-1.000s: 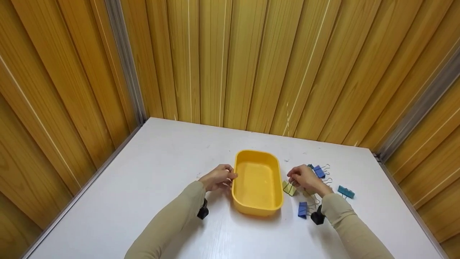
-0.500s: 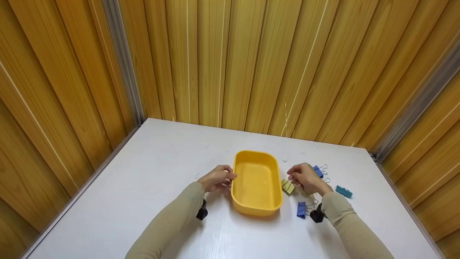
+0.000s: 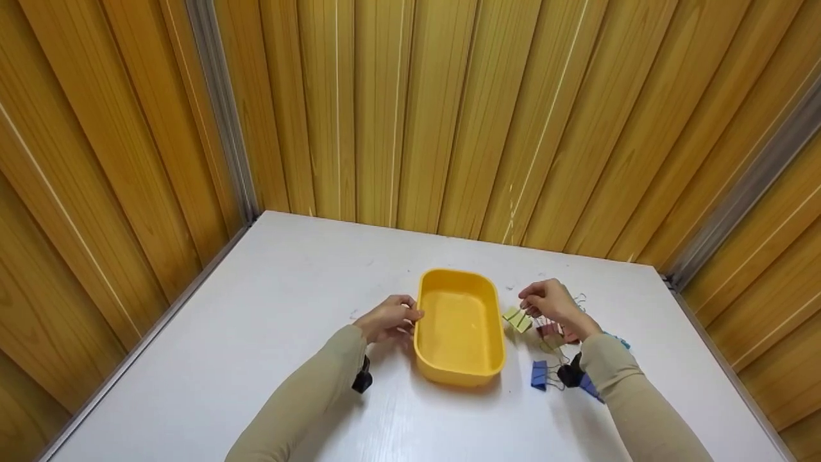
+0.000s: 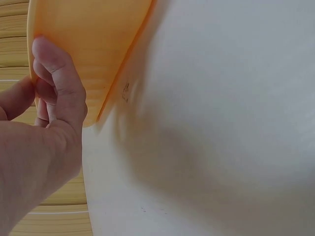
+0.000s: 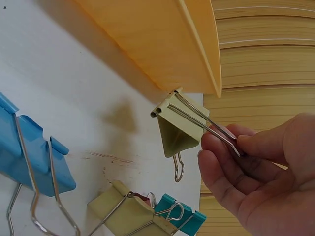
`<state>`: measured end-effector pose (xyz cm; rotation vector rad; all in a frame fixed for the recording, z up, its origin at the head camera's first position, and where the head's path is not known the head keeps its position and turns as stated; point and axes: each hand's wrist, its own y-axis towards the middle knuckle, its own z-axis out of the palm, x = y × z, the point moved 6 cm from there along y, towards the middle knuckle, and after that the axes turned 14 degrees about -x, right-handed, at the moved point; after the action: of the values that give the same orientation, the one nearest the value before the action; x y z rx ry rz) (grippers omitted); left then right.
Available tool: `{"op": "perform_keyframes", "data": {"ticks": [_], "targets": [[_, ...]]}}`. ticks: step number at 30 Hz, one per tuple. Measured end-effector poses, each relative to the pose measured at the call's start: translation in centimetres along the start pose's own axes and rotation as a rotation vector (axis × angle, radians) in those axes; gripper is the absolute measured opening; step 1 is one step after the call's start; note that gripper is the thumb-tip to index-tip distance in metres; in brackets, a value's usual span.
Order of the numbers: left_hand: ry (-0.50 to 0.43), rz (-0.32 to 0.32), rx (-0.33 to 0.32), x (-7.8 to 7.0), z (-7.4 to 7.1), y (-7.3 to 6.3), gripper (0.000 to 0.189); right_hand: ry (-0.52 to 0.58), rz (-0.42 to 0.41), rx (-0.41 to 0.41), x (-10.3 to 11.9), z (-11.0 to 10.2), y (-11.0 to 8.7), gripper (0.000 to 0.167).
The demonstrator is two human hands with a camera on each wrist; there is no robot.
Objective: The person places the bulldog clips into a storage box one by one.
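My left hand [image 3: 388, 316] pinches the left rim of a yellow plastic box [image 3: 457, 327], thumb on one side of the wall and fingers on the other in the left wrist view. Inside, the box holds nothing. Just right of it, my right hand [image 3: 553, 304] pinches one wire handle of a pale yellow binder clip [image 5: 178, 125]. That clip hangs off the table beside the box's outer wall, its shadow below. Under and around the right hand lie more binder clips: a blue one [image 3: 539, 375], a second pale yellow one [image 5: 123, 209], a teal one [image 5: 187, 216] and red ones [image 3: 569, 335].
Another blue clip [image 3: 590, 387] lies partly hidden by the right sleeve and the black wrist camera. The white table [image 3: 308, 269] is bounded by wood-patterned walls [image 3: 423, 128] at the back and sides.
My right hand has lifted the pale yellow clip and moved slightly right and away, uncovering red clips and covering the ones farther back. The left hand and the box stay put.
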<state>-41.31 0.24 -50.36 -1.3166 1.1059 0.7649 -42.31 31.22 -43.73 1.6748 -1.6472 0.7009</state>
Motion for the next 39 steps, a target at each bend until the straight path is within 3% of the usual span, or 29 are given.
{"op": "perform_keyframes", "data": {"ticks": [9, 17, 26, 39], "targets": [[-0.010, 0.033, 0.017, -0.2, 0.1, 0.0, 0.015, 0.024, -0.012, -0.002, 1.7, -0.5, 0.6, 0.020], [0.000, 0.004, 0.004, -0.2, 0.1, 0.0, 0.015, -0.019, -0.048, -0.009, 3.2, -0.7, 1.0, 0.021], [0.002, -0.001, 0.007, -0.1, 0.3, 0.0, 0.013, -0.032, 0.020, -0.015, 3.2, -1.0, 1.1, 0.022], [-0.031, 0.014, 0.013, 0.0, 0.2, 0.1, 0.013, 0.027, -0.055, -0.008, 5.5, 0.1, 1.5, 0.020]]}}
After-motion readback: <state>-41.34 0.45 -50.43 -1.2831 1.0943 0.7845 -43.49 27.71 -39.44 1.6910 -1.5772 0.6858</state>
